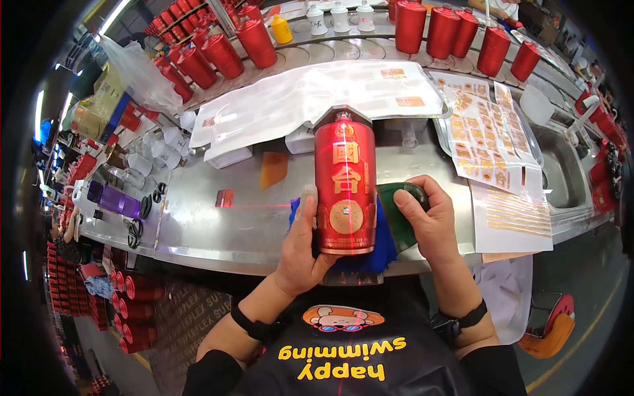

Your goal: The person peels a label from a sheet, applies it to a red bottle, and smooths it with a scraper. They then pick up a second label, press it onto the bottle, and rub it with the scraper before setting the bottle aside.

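A red bottle [345,211] with gold characters and a round gold emblem stands upright in front of me, its neck toward the far side. My left hand [298,249] is closed around its lower left side, thumb up along the edge. A thin, dark green, flat scraper-like sheet [395,214] is pinched between the thumb and fingers of my right hand [432,221], close to the bottle's right side. Behind and under the bottle lies a blue cloth [384,247], partly hidden. A thin red light line crosses the bottle's front.
White backing sheets [277,109] with few gold stickers lie beyond the bottle; fuller sticker sheets [479,132] lie at right, beside a sink [566,175]. Red bottles [441,33] line a curved conveyor [317,53] behind. An amber sheet [272,169] and a purple bottle [115,200] lie leftward.
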Demonstrator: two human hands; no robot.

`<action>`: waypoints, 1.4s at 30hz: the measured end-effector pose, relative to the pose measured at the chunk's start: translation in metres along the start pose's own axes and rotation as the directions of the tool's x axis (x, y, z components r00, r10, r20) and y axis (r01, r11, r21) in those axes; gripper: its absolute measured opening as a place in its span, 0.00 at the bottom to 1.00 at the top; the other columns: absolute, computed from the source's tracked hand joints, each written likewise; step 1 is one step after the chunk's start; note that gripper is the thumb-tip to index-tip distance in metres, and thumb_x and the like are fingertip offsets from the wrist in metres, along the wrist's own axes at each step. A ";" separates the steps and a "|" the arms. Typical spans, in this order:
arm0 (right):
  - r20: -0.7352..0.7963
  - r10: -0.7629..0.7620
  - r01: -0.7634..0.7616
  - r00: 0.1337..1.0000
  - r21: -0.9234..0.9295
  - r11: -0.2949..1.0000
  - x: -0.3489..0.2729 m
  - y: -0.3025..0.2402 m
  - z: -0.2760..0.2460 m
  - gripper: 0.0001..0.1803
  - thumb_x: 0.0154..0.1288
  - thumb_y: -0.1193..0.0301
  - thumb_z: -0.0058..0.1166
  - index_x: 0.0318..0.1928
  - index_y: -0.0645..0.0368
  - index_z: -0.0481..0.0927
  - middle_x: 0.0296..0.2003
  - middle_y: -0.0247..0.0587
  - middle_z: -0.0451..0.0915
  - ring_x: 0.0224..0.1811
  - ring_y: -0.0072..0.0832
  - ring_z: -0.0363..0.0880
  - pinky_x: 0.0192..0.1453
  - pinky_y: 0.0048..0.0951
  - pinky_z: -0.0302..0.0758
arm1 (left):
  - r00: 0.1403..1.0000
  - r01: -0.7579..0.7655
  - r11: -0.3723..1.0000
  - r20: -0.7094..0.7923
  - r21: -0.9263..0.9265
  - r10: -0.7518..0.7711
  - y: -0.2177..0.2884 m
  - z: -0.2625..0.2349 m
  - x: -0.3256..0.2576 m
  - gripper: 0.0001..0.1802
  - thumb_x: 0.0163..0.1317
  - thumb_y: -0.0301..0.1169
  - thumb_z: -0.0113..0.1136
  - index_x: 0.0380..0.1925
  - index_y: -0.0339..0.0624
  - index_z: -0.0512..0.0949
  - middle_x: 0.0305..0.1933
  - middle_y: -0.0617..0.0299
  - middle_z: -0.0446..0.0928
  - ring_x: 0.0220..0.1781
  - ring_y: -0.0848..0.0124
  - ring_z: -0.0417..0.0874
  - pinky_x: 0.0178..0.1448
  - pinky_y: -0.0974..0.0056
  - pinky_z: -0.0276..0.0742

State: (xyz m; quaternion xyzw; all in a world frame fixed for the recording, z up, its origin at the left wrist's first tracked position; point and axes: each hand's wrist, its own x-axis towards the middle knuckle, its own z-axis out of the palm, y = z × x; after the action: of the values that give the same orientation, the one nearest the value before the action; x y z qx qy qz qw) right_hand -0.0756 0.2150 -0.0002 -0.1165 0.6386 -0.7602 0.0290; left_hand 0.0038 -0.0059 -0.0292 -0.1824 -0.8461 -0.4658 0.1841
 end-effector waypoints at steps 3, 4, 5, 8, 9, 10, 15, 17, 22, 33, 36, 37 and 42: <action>0.060 0.053 -0.057 0.997 0.063 0.996 -0.004 -0.004 0.003 0.11 0.66 0.68 0.61 0.38 0.62 0.76 0.26 0.26 0.77 0.28 0.11 0.70 0.31 0.16 0.69 | 1.000 -0.024 0.998 -0.002 0.055 0.024 0.000 -0.003 0.001 0.48 0.64 0.44 0.61 0.69 0.25 0.47 0.70 0.33 0.57 0.71 0.44 0.61 0.73 0.55 0.55; 0.082 0.069 -0.075 0.994 0.066 0.995 -0.003 -0.005 0.003 0.11 0.66 0.68 0.61 0.38 0.62 0.76 0.26 0.27 0.77 0.28 0.10 0.70 0.31 0.16 0.69 | 1.000 -0.023 0.998 -0.001 0.056 0.023 0.001 -0.006 0.002 0.48 0.64 0.44 0.61 0.69 0.25 0.47 0.70 0.33 0.57 0.71 0.44 0.61 0.73 0.55 0.55; 0.082 0.070 -0.075 0.994 0.067 0.995 -0.003 -0.006 0.003 0.11 0.66 0.68 0.61 0.38 0.62 0.76 0.26 0.27 0.77 0.28 0.10 0.70 0.31 0.16 0.69 | 0.996 -0.087 0.979 0.013 0.183 0.087 0.002 -0.010 0.003 0.48 0.63 0.45 0.61 0.69 0.25 0.47 0.69 0.34 0.59 0.72 0.45 0.61 0.74 0.51 0.51; 0.069 0.083 -0.086 0.994 0.036 0.996 -0.002 -0.007 0.000 0.11 0.66 0.68 0.60 0.39 0.62 0.76 0.27 0.27 0.77 0.28 0.11 0.71 0.31 0.15 0.69 | 0.977 -0.214 0.915 0.062 0.342 0.206 0.016 -0.014 0.017 0.45 0.59 0.43 0.64 0.68 0.32 0.53 0.67 0.40 0.64 0.72 0.47 0.61 0.75 0.44 0.42; 0.064 0.084 -0.088 0.994 0.057 0.995 -0.003 -0.006 0.000 0.11 0.66 0.68 0.60 0.39 0.62 0.76 0.27 0.27 0.77 0.28 0.11 0.71 0.32 0.16 0.69 | 0.960 -0.281 0.882 0.094 0.377 0.265 0.019 -0.015 0.023 0.43 0.57 0.41 0.67 0.67 0.37 0.58 0.66 0.46 0.68 0.72 0.49 0.62 0.76 0.41 0.38; 0.058 0.085 -0.089 0.995 0.078 0.993 -0.003 -0.005 0.000 0.11 0.66 0.68 0.60 0.39 0.62 0.76 0.27 0.27 0.77 0.28 0.11 0.72 0.32 0.16 0.69 | 0.960 -0.280 0.883 0.095 0.377 0.264 0.020 -0.016 0.027 0.43 0.57 0.41 0.67 0.67 0.37 0.58 0.66 0.46 0.68 0.72 0.49 0.62 0.76 0.41 0.38; 0.024 0.121 -0.122 0.992 0.121 0.985 -0.005 -0.001 -0.003 0.10 0.66 0.68 0.60 0.39 0.61 0.76 0.28 0.27 0.78 0.29 0.11 0.72 0.33 0.16 0.69 | 0.897 -0.439 0.748 0.288 0.498 0.335 0.026 -0.021 0.041 0.36 0.56 0.41 0.65 0.64 0.52 0.65 0.57 0.59 0.78 0.71 0.58 0.63 0.77 0.42 0.37; 0.014 0.126 -0.127 0.992 0.133 0.983 -0.005 -0.001 -0.004 0.10 0.66 0.67 0.60 0.39 0.61 0.76 0.28 0.27 0.78 0.30 0.11 0.72 0.34 0.15 0.69 | 0.876 -0.478 0.730 0.317 0.488 0.362 0.024 -0.019 0.044 0.34 0.56 0.40 0.65 0.63 0.53 0.66 0.55 0.61 0.79 0.69 0.60 0.64 0.78 0.43 0.37; 0.026 0.122 -0.124 0.992 0.120 0.985 -0.006 -0.002 -0.008 0.10 0.65 0.67 0.61 0.38 0.61 0.76 0.28 0.27 0.78 0.30 0.11 0.72 0.34 0.15 0.69 | 0.829 -0.559 0.658 0.359 0.506 0.428 0.024 -0.008 0.045 0.31 0.55 0.39 0.65 0.61 0.55 0.69 0.48 0.67 0.81 0.66 0.65 0.66 0.78 0.44 0.35; 0.309 -0.463 0.556 0.831 -0.422 0.716 0.017 -0.033 0.009 0.10 0.53 0.77 0.65 0.36 0.55 0.80 0.30 0.33 0.75 0.31 0.23 0.73 0.37 0.25 0.69 | 0.974 -0.224 0.828 0.141 0.514 0.176 0.018 -0.019 0.032 0.52 0.44 0.49 0.71 0.69 0.45 0.59 0.69 0.49 0.61 0.71 0.47 0.56 0.75 0.38 0.36; 0.596 -0.557 0.810 0.578 -0.501 0.306 0.023 -0.049 0.021 0.09 0.50 0.75 0.61 0.34 0.51 0.79 0.31 0.33 0.73 0.37 0.32 0.73 0.43 0.34 0.68 | 0.974 -0.223 0.830 0.142 0.511 0.175 0.016 -0.019 0.032 0.52 0.44 0.49 0.71 0.69 0.44 0.61 0.70 0.49 0.62 0.71 0.48 0.57 0.75 0.39 0.37; 0.653 -0.482 0.808 0.584 -0.527 0.264 0.019 -0.052 0.021 0.08 0.48 0.72 0.60 0.31 0.48 0.77 0.32 0.30 0.71 0.38 0.29 0.70 0.45 0.35 0.64 | 0.974 -0.227 0.836 0.134 0.500 0.184 0.015 -0.019 0.032 0.52 0.44 0.49 0.71 0.69 0.43 0.62 0.70 0.50 0.62 0.71 0.48 0.57 0.75 0.39 0.37; 0.763 -0.328 0.829 0.557 -0.487 0.275 0.007 -0.057 0.018 0.17 0.39 0.75 0.65 0.34 0.50 0.80 0.34 0.29 0.74 0.37 0.31 0.72 0.43 0.34 0.66 | 0.971 -0.238 0.854 0.095 0.462 0.219 0.012 -0.015 0.030 0.50 0.45 0.49 0.70 0.67 0.40 0.63 0.70 0.50 0.62 0.72 0.49 0.58 0.76 0.40 0.36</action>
State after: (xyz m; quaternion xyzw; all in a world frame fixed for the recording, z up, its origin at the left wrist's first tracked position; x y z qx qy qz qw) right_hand -0.0726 0.2071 0.0595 -0.5523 0.7790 -0.2552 -0.1519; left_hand -0.0143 -0.0084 0.0014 -0.2403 -0.9094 -0.2180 0.2604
